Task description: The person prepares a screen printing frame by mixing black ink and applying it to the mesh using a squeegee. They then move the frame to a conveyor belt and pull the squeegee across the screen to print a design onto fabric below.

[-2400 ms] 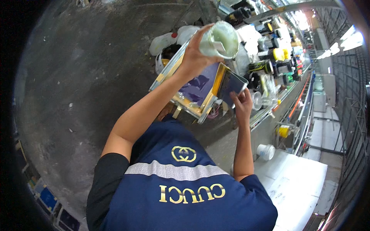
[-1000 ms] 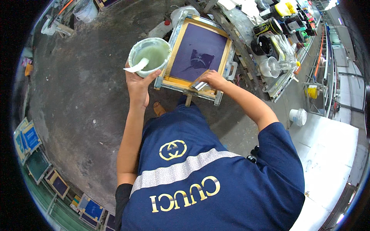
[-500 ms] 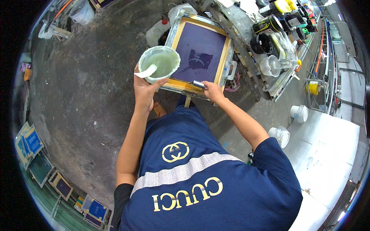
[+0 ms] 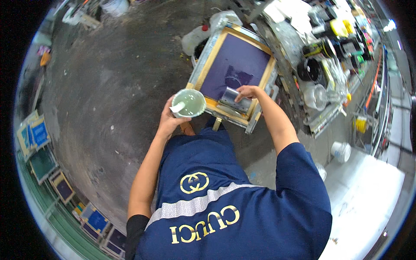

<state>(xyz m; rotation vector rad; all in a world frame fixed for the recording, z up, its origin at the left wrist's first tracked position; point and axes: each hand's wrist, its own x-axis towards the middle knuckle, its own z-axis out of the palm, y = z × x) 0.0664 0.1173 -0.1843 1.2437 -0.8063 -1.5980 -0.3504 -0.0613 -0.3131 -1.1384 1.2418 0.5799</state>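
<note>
My left hand [image 4: 167, 125] is closed around a pale plastic tub [image 4: 197, 106] of milky green liquid, held left of the near end of a printing screen. A white spatula [image 4: 177, 107] leans in the tub with its end over the rim. My right hand [image 4: 248, 92] grips a broad metal scoop coater [image 4: 229, 97] over the near end of the screen. I cannot tell whether its edge touches the mesh. Purple mesh [image 4: 240, 54] with a darker patch fills the screen's wooden frame [image 4: 209, 60].
A metal stand [image 4: 248, 126] carries the screen. Behind it is a white jug [image 4: 195, 40] with a red cap. On the right, a cluttered bench holds a black tub [image 4: 310, 69], a clear cup [image 4: 315, 96] and several bottles. More framed screens [image 4: 43, 164] lean at the left.
My right hand has moved up and turned the scoop coater so its broad face shows above the screen's near end. The tub has come lower and more level. The whole view has shifted.
</note>
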